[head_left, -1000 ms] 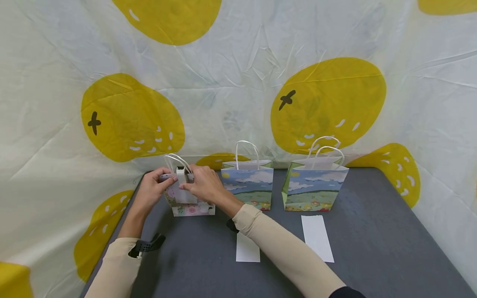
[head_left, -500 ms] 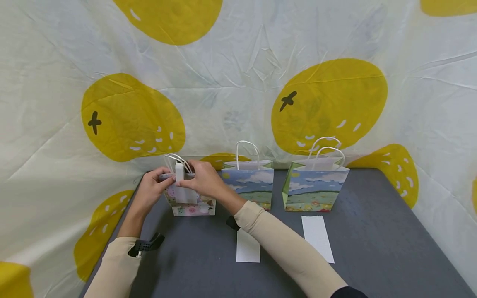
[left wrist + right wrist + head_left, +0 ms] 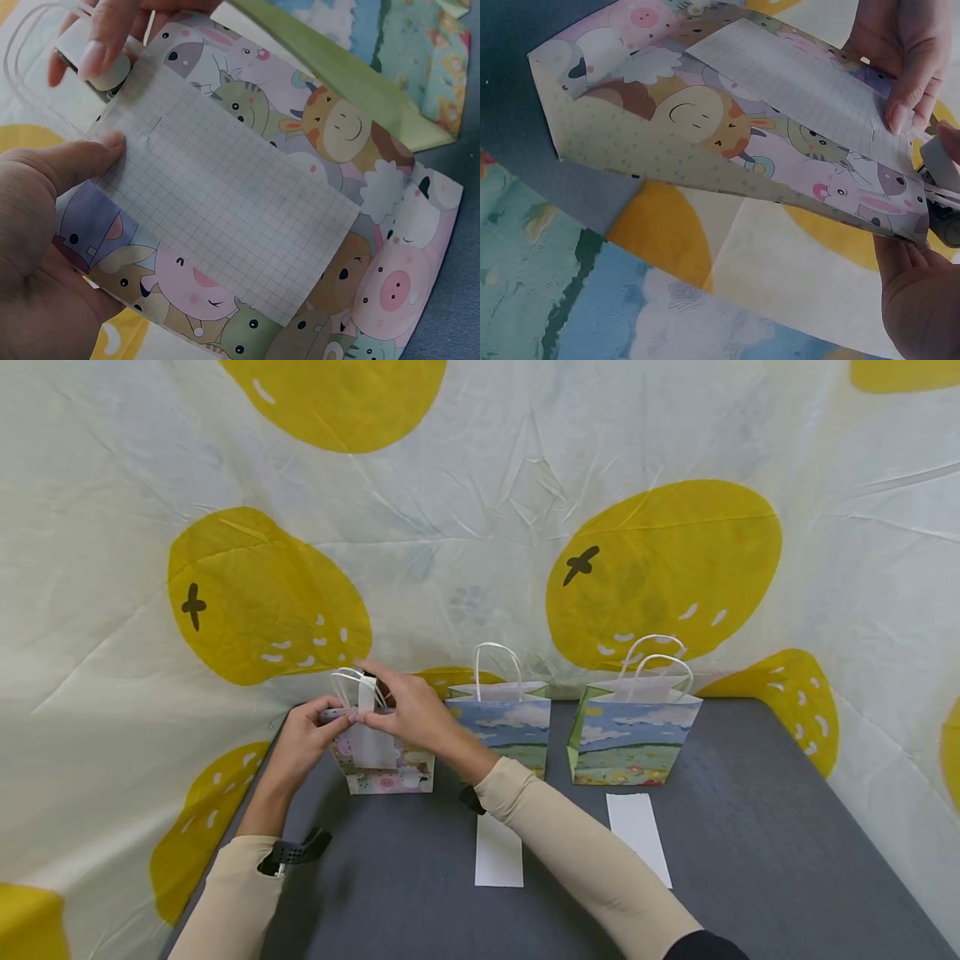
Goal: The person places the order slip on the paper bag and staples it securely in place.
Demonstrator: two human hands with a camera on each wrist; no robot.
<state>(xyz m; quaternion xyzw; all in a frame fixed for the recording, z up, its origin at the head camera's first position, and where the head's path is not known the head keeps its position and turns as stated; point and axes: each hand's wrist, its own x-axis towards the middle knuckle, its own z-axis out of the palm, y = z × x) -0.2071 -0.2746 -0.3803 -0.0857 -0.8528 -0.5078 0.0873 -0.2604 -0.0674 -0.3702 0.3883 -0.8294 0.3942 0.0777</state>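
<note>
A small paper bag point(image 3: 390, 785) printed with cartoon animals stands at the table's left, its white handles upright. Against its front lies a gridded white paper slip point(image 3: 232, 195), which reaches the bag's top edge. A short thin line, perhaps a staple, marks the slip near that edge. My left hand point(image 3: 303, 739) pinches slip and bag wall together there, thumb in front. My right hand point(image 3: 416, 714) holds a small white stapler point(image 3: 366, 693) at the top edge, beside the handles. Part of the stapler is hidden by fingers in the wrist views.
Two paper bags with a sky-and-meadow print, a middle bag point(image 3: 498, 722) and a right bag point(image 3: 633, 743), stand along the back of the dark table point(image 3: 757, 827). In front lie a white slip point(image 3: 498, 856) and another slip point(image 3: 640, 835). A patterned cloth point(image 3: 465, 585) hangs behind.
My right hand has shifted upward with the stapler, its index finger now stretched out above the handles. My left hand, the bag and the slip have stayed about where they were.
</note>
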